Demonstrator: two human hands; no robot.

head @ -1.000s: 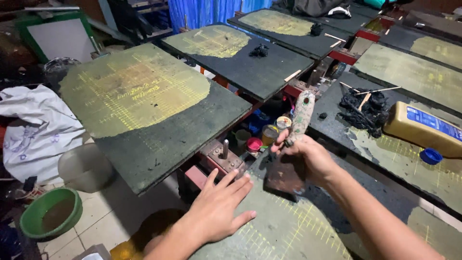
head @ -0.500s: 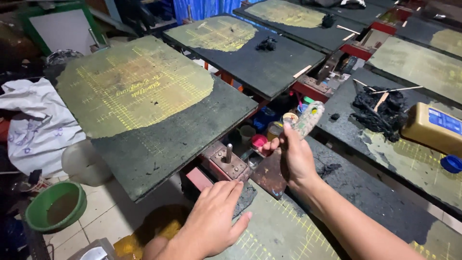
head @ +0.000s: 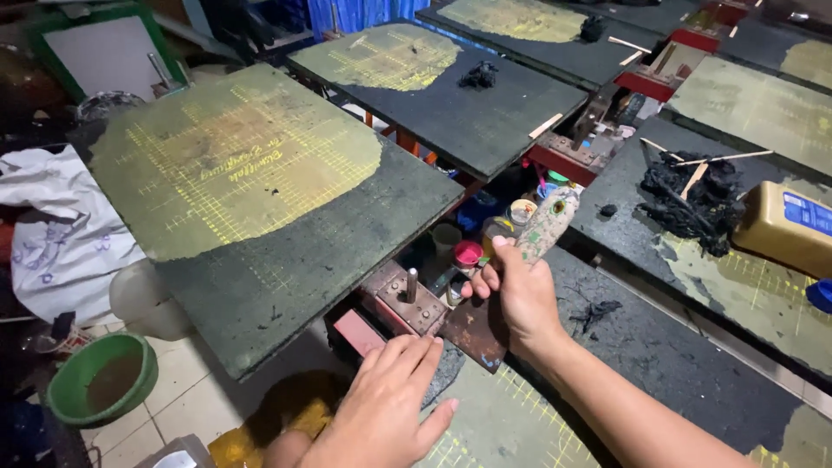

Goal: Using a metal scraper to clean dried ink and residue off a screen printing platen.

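Several flat printing boards fan out around a cluttered hub, and the risks here follow from how crowded that hub is. At far left a green bowl (head: 102, 378) sits on the tiled floor below a heap of white cloth (head: 61, 230). Beside them the large board (head: 260, 199) shows a dull black, gritty surface with a cracked yellow-green film and a fine yellow grid.

The left hand (head: 386, 407) lies flat with loose, spread fingers on the edge of the nearest counter (head: 511, 425), grasping nothing. Just ahead of it stands a rusty metal bracket (head: 407, 299) with an upright bolt — a likely snag for knuckles if that hand slides forward.

The right hand (head: 518, 295) is clenched around the handle of a paint-crusted spatula (head: 546, 225), whose narrow, rounded blade points up and away, speckled with dried colour. It hangs directly over a small open pot with a red rim (head: 468, 253) and other little jars (head: 522, 211) packed between the boards; a careless swing could tip one or drop ink onto the boards.

Further right, a crumpled black rag (head: 693, 195) with thin wooden sticks rests on another board, near a tan plastic jug (head: 784, 227) lying on its side — it could leak if its cap is loose.
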